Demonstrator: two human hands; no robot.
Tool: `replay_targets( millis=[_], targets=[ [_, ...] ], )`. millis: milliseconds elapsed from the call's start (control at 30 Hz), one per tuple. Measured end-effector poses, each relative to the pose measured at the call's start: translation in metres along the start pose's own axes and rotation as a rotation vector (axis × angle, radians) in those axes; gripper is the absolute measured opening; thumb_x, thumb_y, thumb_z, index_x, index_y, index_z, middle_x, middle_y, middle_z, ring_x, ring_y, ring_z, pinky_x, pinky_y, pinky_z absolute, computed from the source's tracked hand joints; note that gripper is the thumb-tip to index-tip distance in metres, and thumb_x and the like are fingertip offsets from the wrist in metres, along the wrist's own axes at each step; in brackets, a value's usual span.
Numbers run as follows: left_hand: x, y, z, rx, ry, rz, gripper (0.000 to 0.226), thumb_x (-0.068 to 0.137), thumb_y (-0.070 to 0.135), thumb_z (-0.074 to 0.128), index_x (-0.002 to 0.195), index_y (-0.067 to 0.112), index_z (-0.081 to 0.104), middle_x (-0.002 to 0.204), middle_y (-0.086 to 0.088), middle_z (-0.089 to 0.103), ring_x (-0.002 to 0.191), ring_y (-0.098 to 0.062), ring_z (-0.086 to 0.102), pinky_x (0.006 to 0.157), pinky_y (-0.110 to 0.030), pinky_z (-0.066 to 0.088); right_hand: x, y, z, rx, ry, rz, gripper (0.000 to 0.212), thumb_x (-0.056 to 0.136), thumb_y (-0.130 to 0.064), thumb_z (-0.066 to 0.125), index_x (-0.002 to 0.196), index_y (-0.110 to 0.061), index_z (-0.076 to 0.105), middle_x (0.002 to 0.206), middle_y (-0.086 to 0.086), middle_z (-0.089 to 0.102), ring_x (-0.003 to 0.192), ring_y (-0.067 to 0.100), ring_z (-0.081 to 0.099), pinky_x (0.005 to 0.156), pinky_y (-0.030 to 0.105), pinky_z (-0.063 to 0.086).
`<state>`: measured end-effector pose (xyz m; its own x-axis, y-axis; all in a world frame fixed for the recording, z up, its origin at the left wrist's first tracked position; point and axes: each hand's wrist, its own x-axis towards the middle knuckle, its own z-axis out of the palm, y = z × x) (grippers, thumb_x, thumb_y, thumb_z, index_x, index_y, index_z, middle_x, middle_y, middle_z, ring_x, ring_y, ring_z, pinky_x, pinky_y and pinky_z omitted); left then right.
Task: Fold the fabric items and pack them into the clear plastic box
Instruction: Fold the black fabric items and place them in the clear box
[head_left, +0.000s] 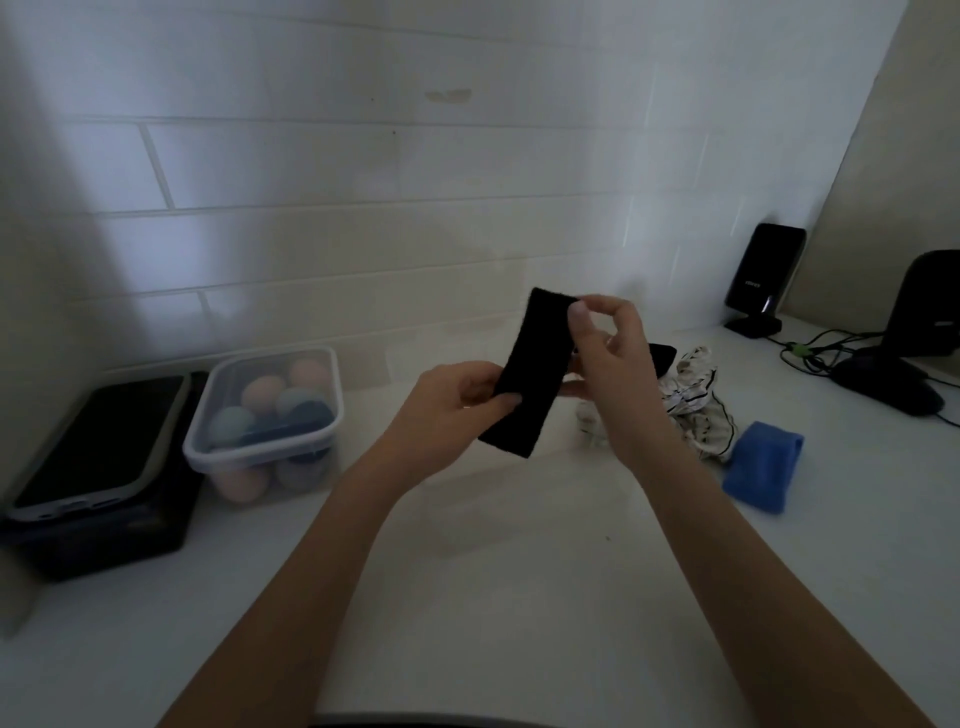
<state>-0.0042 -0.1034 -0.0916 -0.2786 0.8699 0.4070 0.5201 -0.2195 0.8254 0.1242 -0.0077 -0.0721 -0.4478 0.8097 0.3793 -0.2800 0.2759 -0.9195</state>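
I hold a flat black fabric strip (527, 374) upright above the white counter. My left hand (457, 402) pinches its lower part between thumb and fingers. My right hand (608, 348) pinches its upper right edge. The clear plastic box (205, 441) stands at the left, with several rolled fabric items in pink, light blue and dark blue inside. To the right of my hands lie a crumpled white striped fabric (696, 410), a blue folded fabric (763, 465) and another black fabric (662, 353), partly hidden behind my right hand.
A phone (98, 447) rests on a black box (114, 540) at the far left, touching the plastic box's side. At the back right stand a black device (763, 275), cables (815, 351) and a dark stand (914, 332). A tiled wall rises behind the counter.
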Motion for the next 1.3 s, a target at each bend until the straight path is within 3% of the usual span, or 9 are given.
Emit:
replay_targets(
  millis=[133, 267, 433, 500, 600, 767, 1000, 1200, 1300],
  targets=[
    [0.0, -0.001, -0.003, -0.021, 0.074, 0.012, 0.016, 0.086, 0.002, 0.058, 0.084, 0.017, 0.064, 0.076, 0.007, 0.068, 0.066, 0.003, 0.063, 0.066, -0.013, 0.048, -0.001, 0.004, -0.002, -0.126, -0.28, 0.067, 0.021, 0.086, -0.017, 0.063, 0.107, -0.02, 0.06, 0.082, -0.008, 0.073, 0.074, 0.002, 0.067, 0.064, 0.023, 0.056],
    [0.001, -0.001, -0.002, 0.164, 0.174, 0.093, 0.029, 0.078, 0.009, 0.067, 0.074, 0.036, 0.057, 0.067, 0.02, 0.061, 0.063, 0.002, 0.054, 0.06, -0.011, 0.042, -0.002, 0.001, 0.001, -0.073, -0.21, -0.045, 0.015, 0.087, -0.003, 0.061, 0.093, -0.016, 0.064, 0.056, -0.021, 0.065, 0.053, -0.009, 0.056, 0.054, 0.008, 0.04],
    [0.001, -0.003, -0.005, 0.213, 0.449, 0.117, 0.041, 0.073, 0.01, 0.073, 0.06, 0.024, 0.036, 0.052, 0.005, 0.04, 0.045, -0.006, 0.035, 0.045, -0.014, 0.028, -0.004, 0.003, 0.001, -0.072, -0.26, -0.013, 0.027, 0.086, -0.043, 0.056, 0.079, -0.023, 0.073, 0.083, 0.01, 0.065, 0.074, 0.017, 0.051, 0.06, 0.022, 0.039],
    [0.0, -0.002, -0.005, 0.092, 0.419, 0.043, 0.037, 0.08, 0.007, 0.067, 0.06, 0.017, 0.038, 0.047, 0.0, 0.047, 0.036, -0.005, 0.045, 0.04, -0.013, 0.033, -0.005, 0.002, 0.003, -0.066, -0.273, -0.026, 0.025, 0.085, -0.041, 0.054, 0.084, -0.023, 0.072, 0.086, 0.009, 0.068, 0.082, 0.019, 0.056, 0.066, 0.025, 0.044],
    [-0.002, 0.005, -0.003, -0.182, 0.313, -0.076, 0.019, 0.087, 0.003, 0.056, 0.075, 0.012, 0.045, 0.062, -0.008, 0.066, 0.051, -0.018, 0.068, 0.041, -0.024, 0.048, -0.006, 0.001, 0.003, -0.054, -0.31, -0.039, 0.018, 0.084, -0.033, 0.054, 0.094, -0.027, 0.068, 0.089, -0.004, 0.071, 0.085, 0.01, 0.063, 0.074, 0.027, 0.05],
    [0.007, 0.007, -0.009, -0.596, 0.291, -0.338, 0.013, 0.092, 0.012, 0.046, 0.101, 0.009, 0.055, 0.083, -0.012, 0.068, 0.06, -0.018, 0.071, 0.052, -0.029, 0.057, -0.007, 0.004, 0.002, -0.164, -0.436, -0.083, 0.013, 0.082, -0.02, 0.066, 0.09, -0.03, 0.069, 0.081, -0.016, 0.072, 0.085, 0.002, 0.064, 0.083, 0.024, 0.049],
    [0.007, -0.008, -0.012, -0.453, 0.347, -0.24, 0.035, 0.081, -0.003, 0.063, 0.112, 0.01, 0.057, 0.067, 0.009, 0.074, 0.062, -0.01, 0.07, 0.058, -0.029, 0.06, -0.012, 0.002, 0.001, -0.213, -0.576, -0.091, 0.009, 0.084, -0.006, 0.065, 0.085, -0.015, 0.066, 0.079, -0.012, 0.069, 0.077, 0.006, 0.063, 0.076, 0.018, 0.049],
    [0.004, -0.004, -0.012, -0.466, 0.314, -0.203, 0.019, 0.084, 0.012, 0.065, 0.102, 0.007, 0.067, 0.077, -0.001, 0.074, 0.07, -0.015, 0.07, 0.059, -0.024, 0.057, -0.014, 0.003, 0.003, -0.305, -0.588, -0.09, 0.017, 0.081, -0.011, 0.069, 0.098, -0.007, 0.068, 0.098, 0.006, 0.071, 0.097, 0.016, 0.066, 0.095, 0.041, 0.05],
    [0.006, -0.006, -0.013, -0.444, 0.374, -0.181, 0.008, 0.083, 0.01, 0.066, 0.089, 0.012, 0.069, 0.069, 0.006, 0.074, 0.065, -0.011, 0.069, 0.061, -0.024, 0.057, -0.015, 0.003, 0.004, -0.258, -0.597, -0.07, 0.02, 0.08, -0.013, 0.068, 0.099, -0.005, 0.068, 0.097, 0.007, 0.071, 0.096, 0.013, 0.065, 0.094, 0.034, 0.05]
  ],
)
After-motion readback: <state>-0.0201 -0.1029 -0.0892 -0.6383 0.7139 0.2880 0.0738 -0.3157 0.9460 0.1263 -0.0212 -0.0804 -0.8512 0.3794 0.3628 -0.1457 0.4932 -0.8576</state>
